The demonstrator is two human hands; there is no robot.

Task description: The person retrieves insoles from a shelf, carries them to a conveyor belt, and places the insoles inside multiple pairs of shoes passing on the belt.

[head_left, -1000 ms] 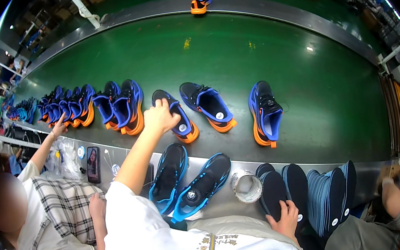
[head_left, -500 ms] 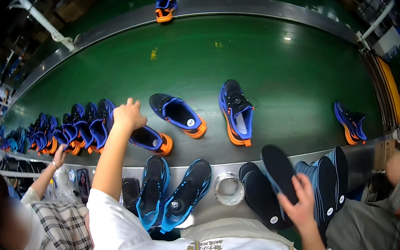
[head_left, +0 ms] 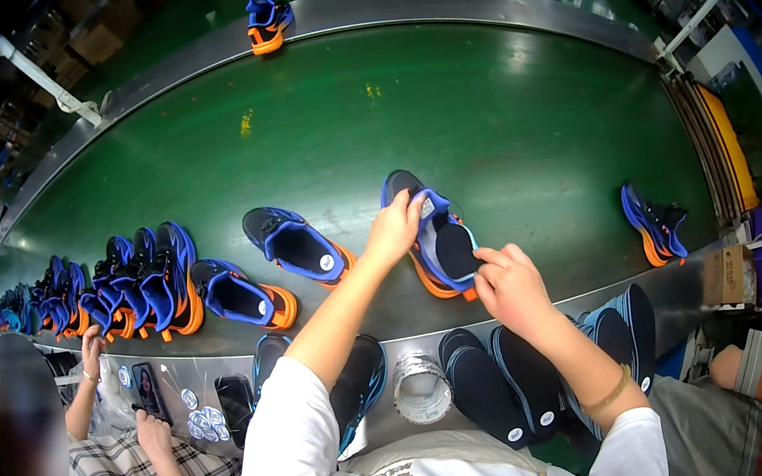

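A black, blue and orange sneaker (head_left: 401, 182) lies on the green belt in front of me, toe pointing away. My left hand (head_left: 395, 227) is closed on its upper, by the tongue. In my right hand (head_left: 510, 283) I pinch the edge of a black insole (head_left: 455, 250), which is partly inside the shoe's opening; its front end is hidden in the shoe. To the left are two more such sneakers, one (head_left: 298, 243) angled beside my left forearm and another (head_left: 245, 293) farther left, both with a round white sticker inside.
Black insoles (head_left: 485, 387) lie in stacks on the metal ledge, beside a white tape roll (head_left: 421, 388). Blue-black shoes (head_left: 361, 383) sit partly under my left arm. A lone sneaker (head_left: 655, 223) stands right; several line up left (head_left: 153, 280). A co-worker's hand (head_left: 92, 350) is at left.
My left hand has moved right from the left-hand shoes to the middle sneaker. My right hand has carried the insole up from the stacks into that sneaker's opening.
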